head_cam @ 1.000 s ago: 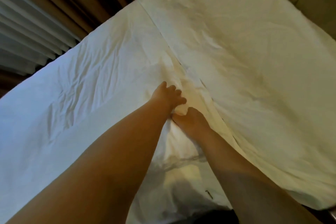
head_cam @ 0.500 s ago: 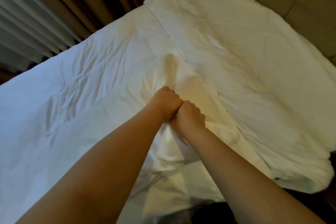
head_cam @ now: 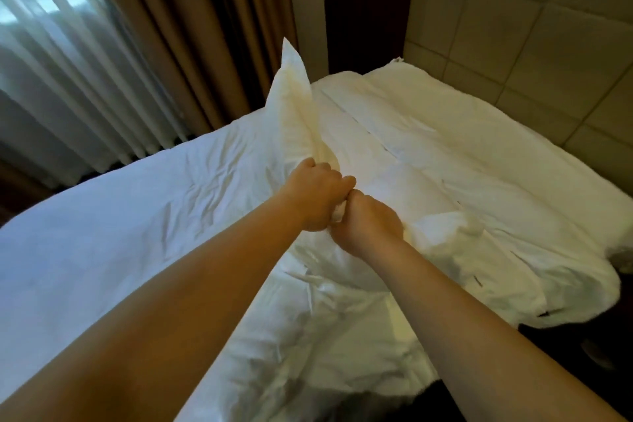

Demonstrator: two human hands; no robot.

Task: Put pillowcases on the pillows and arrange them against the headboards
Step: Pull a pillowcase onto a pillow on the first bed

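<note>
A white pillowcase (head_cam: 294, 106) rises off the bed, one corner pointing up in front of the curtain. My left hand (head_cam: 315, 192) and my right hand (head_cam: 366, 223) are fists side by side, both clenched on a bunch of its fabric at the middle of the view. More white cloth (head_cam: 342, 319) hangs slack under my forearms. A white pillow or folded bedding (head_cam: 462, 147) lies flat to the right, along the padded headboard (head_cam: 531, 44).
The bed's white sheet (head_cam: 120, 233) spreads out to the left. Brown curtains (head_cam: 205, 27) and a sheer window curtain (head_cam: 61, 62) hang beyond the bed. A dark gap (head_cam: 366, 3) separates curtain and headboard. Dark floor (head_cam: 582, 353) shows at lower right.
Both hands closed into fists on the fabric and pulled it up, so the pillowcase now stands off the bed. The view tilted up, showing the window and headboard.
</note>
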